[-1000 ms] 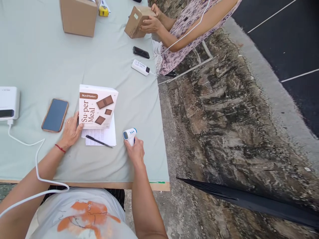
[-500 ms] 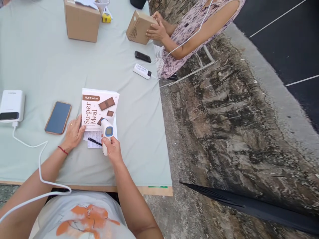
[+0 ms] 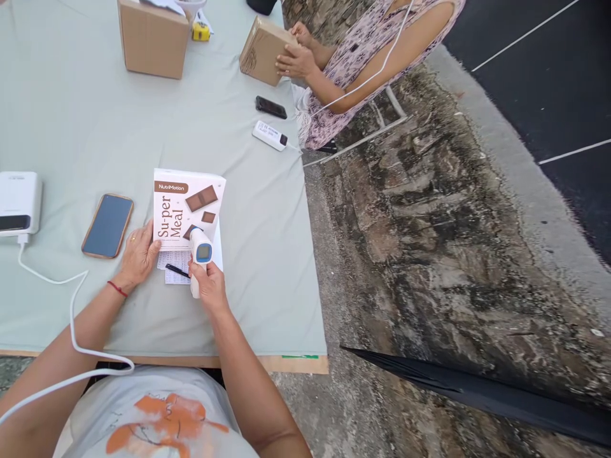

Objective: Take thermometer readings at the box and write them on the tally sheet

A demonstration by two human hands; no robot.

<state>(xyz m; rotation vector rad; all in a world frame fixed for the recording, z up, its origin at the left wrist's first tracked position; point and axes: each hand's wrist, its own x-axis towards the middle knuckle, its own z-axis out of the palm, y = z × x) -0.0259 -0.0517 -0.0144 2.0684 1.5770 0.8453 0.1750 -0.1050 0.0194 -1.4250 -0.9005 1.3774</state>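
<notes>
A white and brown "Su-per Meal" box (image 3: 191,191) stands on the cloth-covered table in front of me. My left hand (image 3: 138,253) grips its lower left edge, the thumb on the front face. In my right hand (image 3: 210,286) is a white infrared thermometer (image 3: 202,249) with a blue-rimmed screen. Its front end overlaps the lower part of the box; whether it touches, I cannot tell. Beneath them lie printed sheets (image 3: 174,259) and a black pen (image 3: 177,270), partly hidden by the thermometer and my right hand.
Left of my left hand lies a phone (image 3: 107,226), with a white power bank (image 3: 20,202) and its cable further left. Across the table, another person's hands hold a cardboard box (image 3: 265,51). A larger carton (image 3: 153,41), a yellow tape measure (image 3: 200,31) and two small devices also lie there.
The whole view has shifted slightly to the left. Both hands keep their hold, and the thermometer's screen has tilted slightly.
</notes>
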